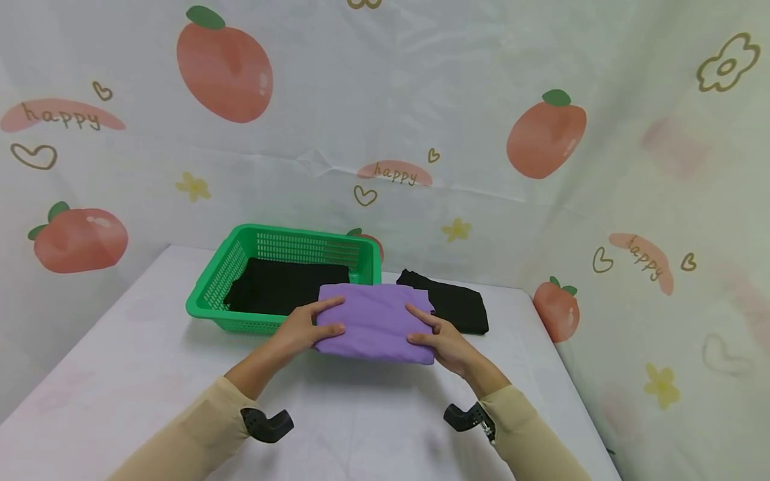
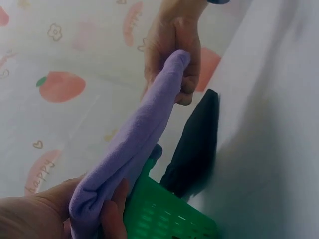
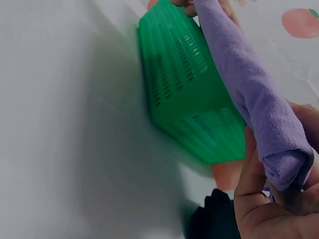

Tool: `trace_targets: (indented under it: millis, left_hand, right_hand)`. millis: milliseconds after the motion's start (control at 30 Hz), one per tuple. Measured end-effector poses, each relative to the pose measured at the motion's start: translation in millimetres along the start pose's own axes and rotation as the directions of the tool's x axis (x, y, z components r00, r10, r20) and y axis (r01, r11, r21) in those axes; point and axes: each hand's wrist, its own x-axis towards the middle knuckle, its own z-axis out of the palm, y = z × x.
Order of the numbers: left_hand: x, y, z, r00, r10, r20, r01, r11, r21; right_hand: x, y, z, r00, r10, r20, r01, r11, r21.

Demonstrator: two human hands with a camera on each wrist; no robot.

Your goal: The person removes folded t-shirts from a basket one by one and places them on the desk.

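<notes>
A folded purple cloth hangs in the air between both hands, just above the table and at the near right corner of a green basket. My left hand grips its left edge, thumb under and fingers on top. My right hand grips its right edge the same way. In the left wrist view the purple cloth stretches from my left hand to my right hand. In the right wrist view my right hand pinches the cloth beside the basket.
A black garment lies folded inside the basket. Another black garment lies on the white table right of the basket. A printed curtain closes off the back and right side.
</notes>
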Motion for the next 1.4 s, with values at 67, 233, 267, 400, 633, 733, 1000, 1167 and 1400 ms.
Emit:
trace_targets:
  millis: [67,233,267,400,633,733,1000,1167,1400]
  left_hand:
    - [0.0,1.4,2.9,1.000,0.002,0.003,-0.002,1.000,-0.001]
    - [0.7,4.3,9.5,1.000,0.017,0.011,-0.017,1.000,-0.005]
    - [0.9,5.2,10.8,1.000,0.018,0.009,-0.018,1.000,-0.004]
    - [1.3,7.9,16.6,1.000,0.016,0.007,-0.016,1.000,-0.007]
    - [1.4,11.1,27.9,1.000,0.019,0.018,-0.018,0.999,-0.030]
    - [1.6,12.9,31.1,0.999,0.033,0.025,-0.032,0.999,-0.034]
    - [3.1,19.1,42.1,0.998,0.045,0.045,-0.043,0.998,-0.035]
    - [4.0,20.8,52.3,0.997,0.035,0.066,-0.028,0.995,-0.100]
    - [1.7,26.8,71.4,0.991,0.044,0.124,-0.018,0.978,-0.209]
  right_hand:
    - [-1.8,1.0,-2.8,1.000,-0.001,0.001,0.001,1.000,0.003]
    - [-5.9,3.9,-9.1,1.000,-0.011,0.013,0.011,1.000,0.015]
    - [-6.7,4.5,-10.3,1.000,-0.013,0.012,0.013,1.000,0.015]
    - [-10.0,6.5,-15.3,1.000,-0.029,0.003,0.029,1.000,0.005]
    - [-17.5,9.5,-23.2,0.999,-0.035,-0.014,0.035,0.999,0.002]
    - [-21.5,9.8,-26.4,0.999,-0.037,-0.016,0.037,0.999,0.014]
    - [-31.1,11.8,-37.5,0.999,-0.031,-0.030,0.031,0.999,0.014]
    - [-37.2,16.6,-47.5,0.999,-0.037,-0.013,0.037,0.999,-0.006]
    - [-52.0,20.0,-63.7,1.000,-0.012,-0.015,0.011,0.999,-0.049]
